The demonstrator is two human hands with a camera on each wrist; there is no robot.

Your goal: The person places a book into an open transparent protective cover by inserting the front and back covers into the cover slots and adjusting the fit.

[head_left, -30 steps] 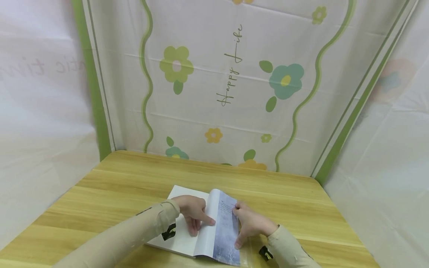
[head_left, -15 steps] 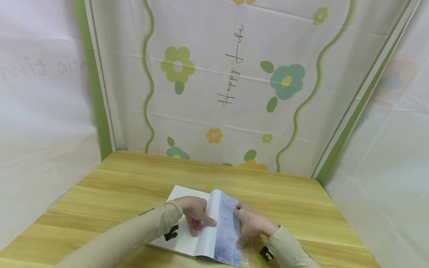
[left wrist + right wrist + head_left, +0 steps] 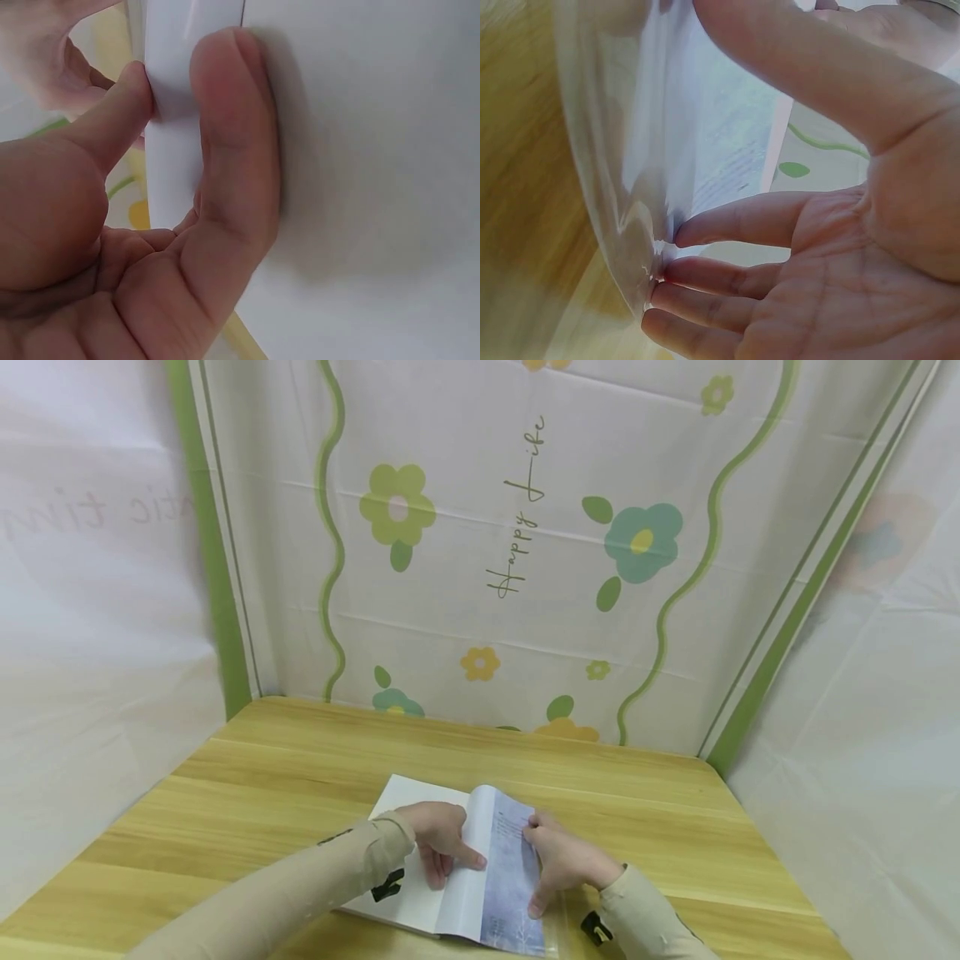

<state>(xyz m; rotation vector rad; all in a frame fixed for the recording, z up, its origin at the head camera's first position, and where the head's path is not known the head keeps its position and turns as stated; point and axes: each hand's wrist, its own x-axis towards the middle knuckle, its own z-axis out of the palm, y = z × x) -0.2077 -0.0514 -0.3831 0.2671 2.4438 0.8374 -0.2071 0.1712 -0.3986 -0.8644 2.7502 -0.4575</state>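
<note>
A paperback book (image 3: 405, 906) with white pages lies open on the wooden table. Its bluish cover flap (image 3: 510, 885), printed with small text and pale bare trees, curves over to the right. Clear plastic film (image 3: 622, 150) runs along the flap's outer edge. My left hand (image 3: 442, 839) rests over the white page, its thumb extended onto the curved fold and its other fingers bent down at the page. My right hand (image 3: 562, 860) is spread along the flap's right edge, thumb low and fingers high. In the right wrist view, nearly straight fingertips (image 3: 679, 236) press the film.
The table (image 3: 300, 752) extends beyond the book on all visible sides. A white curtain (image 3: 480, 543) with flowers and writing hangs behind it, with more sheets at both sides. Black clips (image 3: 596, 928) sit at the sleeve cuffs.
The left hand and the flap shift very slightly right and down. The right hand keeps nearly the same place at the flap's edge.
</note>
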